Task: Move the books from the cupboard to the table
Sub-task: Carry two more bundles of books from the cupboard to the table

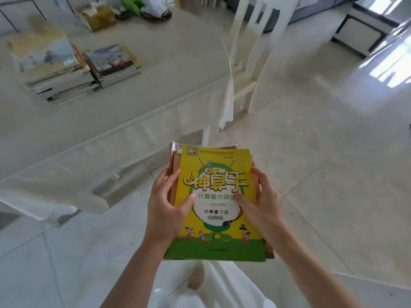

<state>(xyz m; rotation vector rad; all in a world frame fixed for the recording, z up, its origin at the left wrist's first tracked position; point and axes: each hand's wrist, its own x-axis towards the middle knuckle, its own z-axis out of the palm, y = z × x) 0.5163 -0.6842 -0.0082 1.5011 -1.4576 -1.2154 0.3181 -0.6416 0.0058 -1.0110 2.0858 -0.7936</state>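
I hold a stack of books [216, 174] in front of me over the floor, a yellow-and-green workbook on top. My left hand [165, 203] grips its left edge with the thumb on the cover. My right hand [259, 201] grips the right edge the same way. The table [155, 90], draped in a cream cloth, stands ahead and to the left. Two piles of books [73, 67] lie on it at the left. The cupboard is out of view.
A white chair [255, 52] stands at the table's right end. A box and bags [124, 12] sit at the far side of the table. A low dark-framed table [364, 32] is at the back right. Glossy tiled floor [322, 163] stretches to the right.
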